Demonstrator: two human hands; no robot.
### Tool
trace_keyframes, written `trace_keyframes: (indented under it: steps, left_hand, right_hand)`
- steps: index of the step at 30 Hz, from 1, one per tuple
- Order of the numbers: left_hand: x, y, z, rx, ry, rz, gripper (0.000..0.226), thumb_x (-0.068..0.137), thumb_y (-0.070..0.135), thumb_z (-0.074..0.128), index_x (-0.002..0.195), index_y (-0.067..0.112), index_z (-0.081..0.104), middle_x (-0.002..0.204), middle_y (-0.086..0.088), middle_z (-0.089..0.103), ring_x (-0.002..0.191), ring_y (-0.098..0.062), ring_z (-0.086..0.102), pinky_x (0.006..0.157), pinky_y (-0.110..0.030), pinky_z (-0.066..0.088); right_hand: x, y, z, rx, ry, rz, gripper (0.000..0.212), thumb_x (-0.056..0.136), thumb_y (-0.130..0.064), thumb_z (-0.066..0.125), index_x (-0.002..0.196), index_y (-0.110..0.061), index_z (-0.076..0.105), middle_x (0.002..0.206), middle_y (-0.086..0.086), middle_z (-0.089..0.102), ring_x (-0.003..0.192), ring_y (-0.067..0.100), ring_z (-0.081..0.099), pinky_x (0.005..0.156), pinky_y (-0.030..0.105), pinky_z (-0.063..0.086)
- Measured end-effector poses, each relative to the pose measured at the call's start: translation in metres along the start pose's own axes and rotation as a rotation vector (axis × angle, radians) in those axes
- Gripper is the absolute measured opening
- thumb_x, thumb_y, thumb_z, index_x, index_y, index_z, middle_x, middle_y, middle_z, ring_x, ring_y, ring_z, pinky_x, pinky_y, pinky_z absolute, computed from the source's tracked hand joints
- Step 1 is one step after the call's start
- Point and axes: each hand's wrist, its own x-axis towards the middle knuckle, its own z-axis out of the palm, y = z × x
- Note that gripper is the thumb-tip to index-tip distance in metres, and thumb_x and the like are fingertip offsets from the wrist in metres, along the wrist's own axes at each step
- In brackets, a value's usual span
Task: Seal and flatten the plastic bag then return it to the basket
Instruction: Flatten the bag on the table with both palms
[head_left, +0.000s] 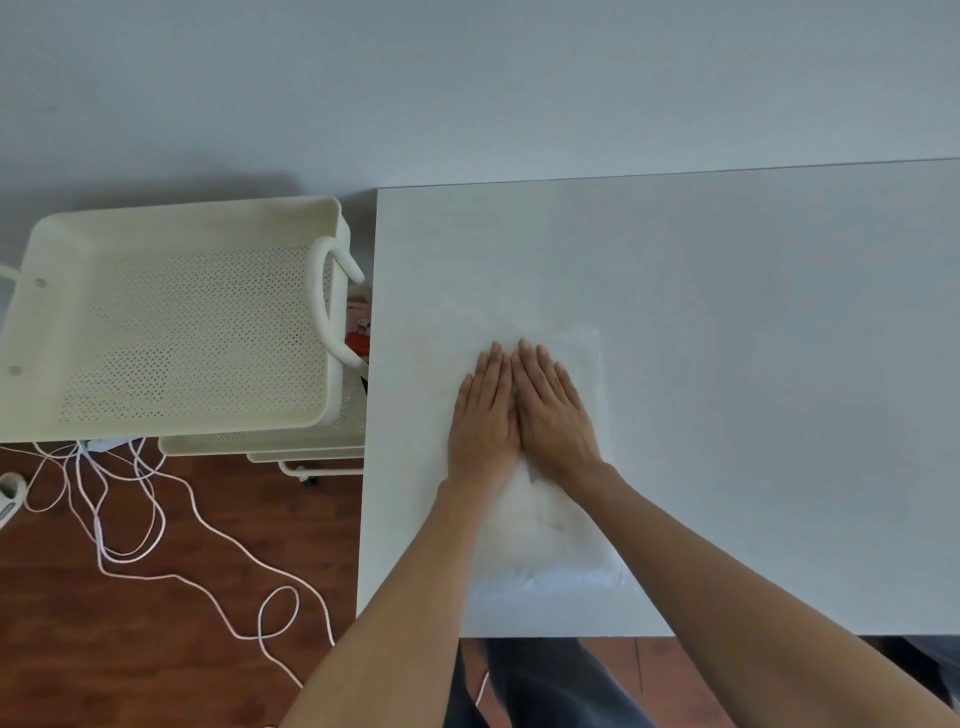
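Observation:
A clear plastic bag (550, 540) with white fluffy filling lies flat on the white table (753, 364), near its left front part. My left hand (485, 415) and my right hand (553, 410) lie side by side, palms down and fingers straight, pressing on the far half of the bag. The thumbs touch each other. The filling bulges in the near half of the bag, between my forearms. The cream perforated basket (47, 322), the top tray of a cart, stands to the left of the table with nothing in it.
The cart's white handle (327, 301) rises beside the table's left edge. Lower cart trays (270, 447) show beneath, with a small printed box (359, 317) in the gap. White cables (156, 525) sprawl over the wooden floor. A white wall runs behind.

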Motion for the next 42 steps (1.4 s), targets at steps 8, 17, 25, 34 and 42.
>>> trace_keyframes:
  steps: [8, 17, 25, 34, 42]
  left_hand:
    - [-0.003, -0.003, 0.006, 0.035, 0.056, -0.036, 0.056, 0.108, 0.030, 0.021, 0.161, 0.015, 0.012, 0.170, 0.001, 0.005, 0.157, -0.014, -0.001, 0.128, -0.037, 0.006]
    - [-0.004, -0.008, 0.002, 0.048, 0.063, -0.110, 0.060, 0.107, 0.042, 0.021, 0.162, 0.021, 0.011, 0.170, 0.002, 0.001, 0.157, -0.015, -0.004, 0.127, -0.039, 0.007]
    - [-0.006, -0.017, -0.006, 0.011, 0.061, -0.137, 0.070, 0.104, 0.057, 0.029, 0.162, 0.025, 0.007, 0.170, 0.005, -0.002, 0.156, -0.013, -0.006, 0.127, -0.036, 0.003]
    - [-0.012, -0.028, -0.021, 0.002, 0.001, -0.212, 0.089, 0.095, 0.075, 0.029, 0.162, 0.025, -0.004, 0.169, 0.009, -0.012, 0.155, -0.009, -0.013, 0.127, -0.035, -0.003]
    - [-0.009, -0.044, -0.043, -0.224, -0.143, -0.134, 0.090, 0.096, 0.054, 0.052, 0.162, 0.019, 0.001, 0.169, 0.006, -0.012, 0.155, -0.012, -0.012, 0.126, -0.035, -0.008]
  right_hand:
    - [-0.003, 0.003, 0.006, -0.119, 0.041, 0.034, 0.059, 0.109, -0.031, 0.021, 0.165, -0.014, 0.021, 0.174, 0.003, 0.014, 0.161, 0.022, 0.011, 0.131, 0.047, 0.014]
    - [-0.001, 0.010, 0.013, -0.139, 0.097, 0.095, 0.058, 0.109, -0.038, 0.022, 0.165, -0.023, 0.023, 0.174, 0.000, 0.014, 0.161, 0.020, 0.012, 0.130, 0.048, 0.012]
    - [-0.003, 0.027, 0.009, -0.091, 0.062, 0.131, 0.067, 0.107, -0.052, 0.027, 0.167, -0.024, 0.014, 0.176, 0.000, 0.007, 0.162, 0.017, 0.007, 0.132, 0.040, 0.007]
    - [-0.012, 0.041, -0.003, -0.052, 0.010, 0.238, 0.084, 0.103, -0.065, 0.026, 0.167, -0.020, -0.003, 0.176, -0.001, -0.006, 0.162, 0.014, -0.004, 0.131, 0.034, -0.002]
    - [-0.015, 0.054, -0.020, -0.029, -0.088, 0.178, 0.089, 0.103, -0.065, 0.028, 0.165, -0.015, -0.012, 0.174, 0.001, -0.016, 0.161, 0.014, -0.011, 0.131, 0.034, -0.003]
